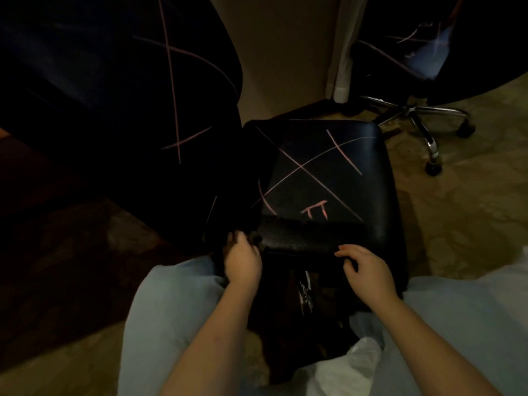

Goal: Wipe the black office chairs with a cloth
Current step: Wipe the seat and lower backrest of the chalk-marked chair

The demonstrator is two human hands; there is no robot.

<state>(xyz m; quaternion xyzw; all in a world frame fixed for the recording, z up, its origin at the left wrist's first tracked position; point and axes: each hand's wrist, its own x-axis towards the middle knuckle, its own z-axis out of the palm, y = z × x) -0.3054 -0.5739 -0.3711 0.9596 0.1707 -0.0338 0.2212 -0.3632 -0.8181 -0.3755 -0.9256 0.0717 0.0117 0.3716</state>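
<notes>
cloth (pixel 300 238) on seat (pixel 328 172) | second chair (pixel 414 110) right | chair back (pixel 114 81) left

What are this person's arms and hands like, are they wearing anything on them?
Both forearms are bare, with no sleeves in view. The left hand and right hand carry no gloves, and no watch or ring shows in the dim light. The right hand's fingernails look reddish, perhaps painted. Pale blue trousers cover the legs below.

Too dark to tell whether left grip (pixel 243 260) holds anything.
</notes>
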